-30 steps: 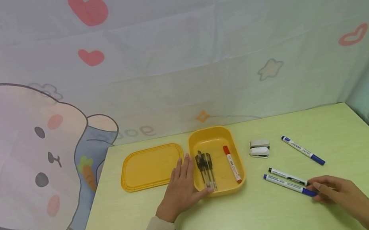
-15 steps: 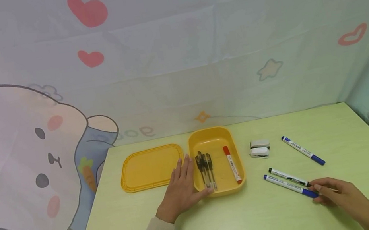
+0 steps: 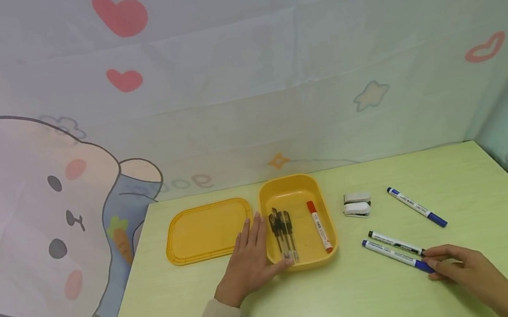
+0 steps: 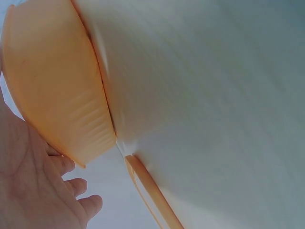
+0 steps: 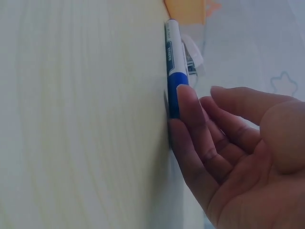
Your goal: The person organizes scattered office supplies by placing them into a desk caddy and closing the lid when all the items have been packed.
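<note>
My left hand [image 3: 249,267] lies against the near-left side of a yellow plastic box [image 3: 308,263], fingers extended along its wall and thumb over the front rim. Inside the box are several black-capped pens [image 3: 281,226] and a red marker [image 3: 320,228]. My right hand [image 3: 466,269] holds the near ends of two whiteboard markers between curled fingers and thumb: a black marker [image 3: 394,242] and a blue marker [image 3: 391,252], lying side by side. In the right wrist view, fingertips rest on the blue cap [image 5: 177,82]; the black marker is hidden there.
The yellow lid [image 3: 211,232] lies flat left of the box. A white stapler [image 3: 357,205] sits right of it, and another blue marker [image 3: 416,206] lies farther right. A printed cloth [image 3: 240,72] hangs behind the table [image 3: 338,311].
My right hand has shifted slightly left at the ends of the two markers, which have barely moved. My left hand stays at the box.
</note>
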Demonstrator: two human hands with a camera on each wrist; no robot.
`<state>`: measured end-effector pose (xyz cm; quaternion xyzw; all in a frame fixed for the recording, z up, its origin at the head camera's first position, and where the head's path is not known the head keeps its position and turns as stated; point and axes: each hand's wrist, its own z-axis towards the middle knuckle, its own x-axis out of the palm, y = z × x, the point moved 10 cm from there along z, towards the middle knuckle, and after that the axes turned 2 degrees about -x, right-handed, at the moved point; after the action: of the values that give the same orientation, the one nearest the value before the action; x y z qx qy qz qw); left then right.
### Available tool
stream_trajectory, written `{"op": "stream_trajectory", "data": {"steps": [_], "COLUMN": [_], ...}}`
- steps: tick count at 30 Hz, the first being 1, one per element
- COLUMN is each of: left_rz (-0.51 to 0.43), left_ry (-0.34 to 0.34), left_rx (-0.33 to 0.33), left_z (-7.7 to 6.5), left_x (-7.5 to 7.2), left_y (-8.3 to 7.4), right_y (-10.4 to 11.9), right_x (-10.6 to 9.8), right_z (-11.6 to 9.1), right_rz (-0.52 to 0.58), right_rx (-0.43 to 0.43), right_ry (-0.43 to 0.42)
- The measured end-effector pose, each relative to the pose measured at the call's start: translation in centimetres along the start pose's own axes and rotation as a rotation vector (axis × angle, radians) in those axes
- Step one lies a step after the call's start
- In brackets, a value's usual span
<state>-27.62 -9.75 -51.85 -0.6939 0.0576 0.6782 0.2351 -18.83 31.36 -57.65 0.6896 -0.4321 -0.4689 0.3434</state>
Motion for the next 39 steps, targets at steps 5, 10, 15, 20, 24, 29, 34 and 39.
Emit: {"op": "stream_trajectory", "data": {"steps": [5, 10, 15, 20, 24, 29, 34, 39], "left_rz": [0.004, -0.004, -0.014, -0.005, -0.008, -0.010, -0.016, -0.013], "left_ry": [-0.014, -0.019, -0.029, -0.021, -0.008, -0.010, -0.015, -0.012], "left_rx": [0.008, 0.011, 0.020, 0.013, 0.006, 0.006, 0.007, 0.004], "left_z": [0.1, 0.1, 0.1, 0.1, 0.0, 0.0, -0.1, -0.1], "left_x": [-0.1, -0.3, -0.5, -0.2, 0.0, 0.0, -0.2, -0.1], "left_y": [-0.1, -0.2, -0.3, -0.2, -0.1, 0.0, 0.0, 0.0], "right_y": [0.7, 1.0, 1.2, 1.8, 1.7, 1.7, 1.4, 1.3], "right_x": [0.1, 0.0, 0.0, 0.1, -0.2, -1.3, -2.2, -2.9], "right_z": [0.1, 0.2, 0.3, 0.2, 0.1, -0.3, -0.7, -1.1], "right_rz": [-0.155, -0.257, -0.351, -0.420, -0.452, -0.447, -0.380, -0.302], "right_rx": [-0.044, -0.069, -0.082, -0.128, -0.134, -0.152, -0.150, -0.137], "right_ry": [-0.025, -0.052, -0.083, -0.105, -0.106, -0.109, -0.106, -0.111]}}
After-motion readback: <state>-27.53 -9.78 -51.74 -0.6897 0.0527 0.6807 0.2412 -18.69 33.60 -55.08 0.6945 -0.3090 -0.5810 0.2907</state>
